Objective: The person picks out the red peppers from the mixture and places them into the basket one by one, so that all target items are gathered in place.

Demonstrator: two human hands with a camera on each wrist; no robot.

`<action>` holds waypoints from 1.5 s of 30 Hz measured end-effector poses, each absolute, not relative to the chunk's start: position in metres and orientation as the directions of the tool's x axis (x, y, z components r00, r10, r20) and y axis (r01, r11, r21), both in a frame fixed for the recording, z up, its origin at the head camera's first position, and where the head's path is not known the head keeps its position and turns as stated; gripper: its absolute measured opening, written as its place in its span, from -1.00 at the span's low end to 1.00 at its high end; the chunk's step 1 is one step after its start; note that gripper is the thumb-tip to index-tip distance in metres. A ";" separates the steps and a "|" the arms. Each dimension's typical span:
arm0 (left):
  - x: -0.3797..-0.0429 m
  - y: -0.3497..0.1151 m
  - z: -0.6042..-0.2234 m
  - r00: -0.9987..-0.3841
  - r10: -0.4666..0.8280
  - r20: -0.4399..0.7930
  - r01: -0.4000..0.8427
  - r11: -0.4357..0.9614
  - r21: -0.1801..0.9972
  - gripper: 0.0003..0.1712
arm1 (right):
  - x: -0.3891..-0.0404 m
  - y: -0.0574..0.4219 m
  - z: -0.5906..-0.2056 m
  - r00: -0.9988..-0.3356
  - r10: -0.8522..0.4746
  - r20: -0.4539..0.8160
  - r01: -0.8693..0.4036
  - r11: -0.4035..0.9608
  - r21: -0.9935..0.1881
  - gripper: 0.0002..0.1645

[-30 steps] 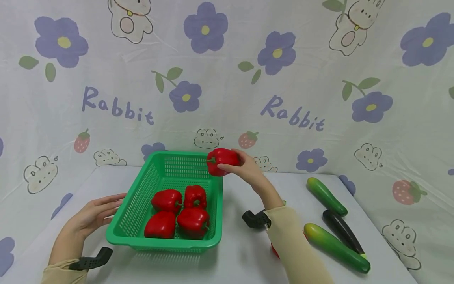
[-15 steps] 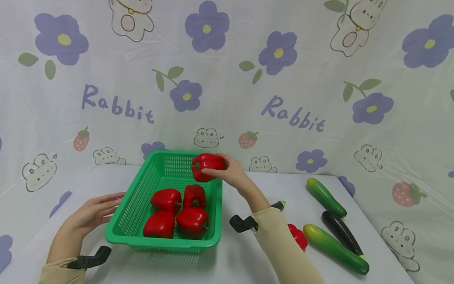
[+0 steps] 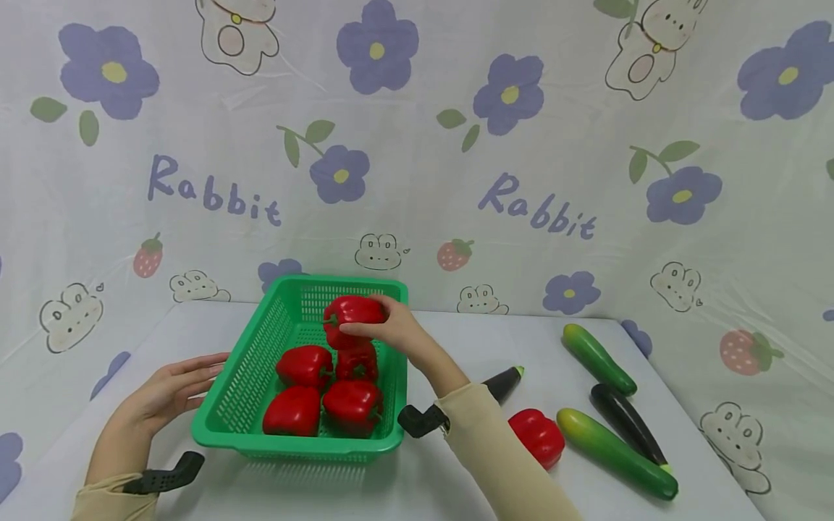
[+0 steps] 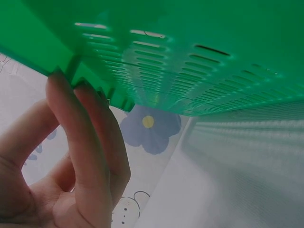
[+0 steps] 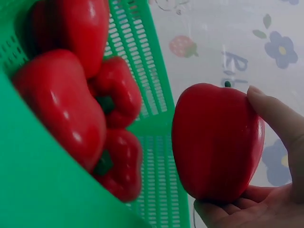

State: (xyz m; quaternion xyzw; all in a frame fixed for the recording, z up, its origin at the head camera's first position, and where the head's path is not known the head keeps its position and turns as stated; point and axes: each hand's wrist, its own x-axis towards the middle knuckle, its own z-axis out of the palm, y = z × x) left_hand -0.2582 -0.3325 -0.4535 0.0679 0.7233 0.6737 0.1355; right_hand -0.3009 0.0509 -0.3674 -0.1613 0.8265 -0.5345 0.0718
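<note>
My right hand (image 3: pixel 397 329) grips a red bell pepper (image 3: pixel 354 318) between thumb and fingers. It holds the pepper above the back right part of a green plastic basket (image 3: pixel 221 394). In the right wrist view, the held pepper (image 5: pixel 216 142) has its stem at the top. Several other red bell peppers (image 3: pixel 293 411) lie inside the basket, one of them partly hidden by the held pepper. My left hand (image 3: pixel 159 398) is at the basket's left side, its fingers fairly straight. In the left wrist view, fingertips of the left hand (image 4: pixel 83 147) touch the basket's rim (image 4: pixel 28 64).
Right of the basket, another red bell pepper (image 3: pixel 539 438) and an eggplant (image 3: pixel 503 383) lie partly behind the right sleeve. Farther right on the white table (image 3: pixel 449 333) are two green cucumber-like vegetables (image 3: pixel 615 452) and a second eggplant (image 3: pixel 628 427). A printed cloth hangs behind.
My right hand has carried the pepper left and slightly down, from the basket's right rim to over its inside. The loose pepper and eggplant show more beside the sleeve. The left hand stays put.
</note>
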 end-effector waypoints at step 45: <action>-0.258 -0.329 -0.453 -0.960 0.251 -0.127 -0.108 0.087 0.990 -0.73 | -0.324 0.013 -0.393 -0.996 -0.015 -0.092 0.087 0.197 -0.977 -0.01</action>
